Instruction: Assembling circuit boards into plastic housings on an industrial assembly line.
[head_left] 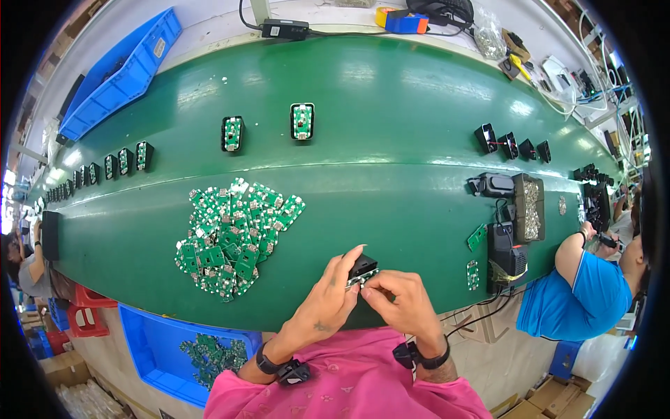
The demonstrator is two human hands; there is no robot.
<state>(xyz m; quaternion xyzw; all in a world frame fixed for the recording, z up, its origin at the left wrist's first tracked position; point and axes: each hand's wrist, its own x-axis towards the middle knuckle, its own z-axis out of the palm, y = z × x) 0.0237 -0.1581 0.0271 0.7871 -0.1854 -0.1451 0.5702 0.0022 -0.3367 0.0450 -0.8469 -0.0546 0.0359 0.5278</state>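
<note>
Close to the table's near edge, my left hand (pixel 322 297) is closed round a small black plastic housing (pixel 363 264). A green circuit board (pixel 357 278) sits at the housing's near side, partly covered by my fingers. The thumb and fingertips of my right hand (pixel 405 297) are pinched together at the board's right end. To the left of my hands lies a heap of loose green circuit boards (pixel 234 237). Farther back, two black housings, one at the left (pixel 232 133) and one at the right (pixel 302 121), each have a board in them.
A row of filled housings (pixel 125 161) runs along the left. Several black housings (pixel 509 145) stand at the back right, above a parts tray (pixel 520 227) and a black device (pixel 507 255). Blue bins stand back left (pixel 139 66) and below the table (pixel 150 363). Another person (pixel 586 286) sits at right.
</note>
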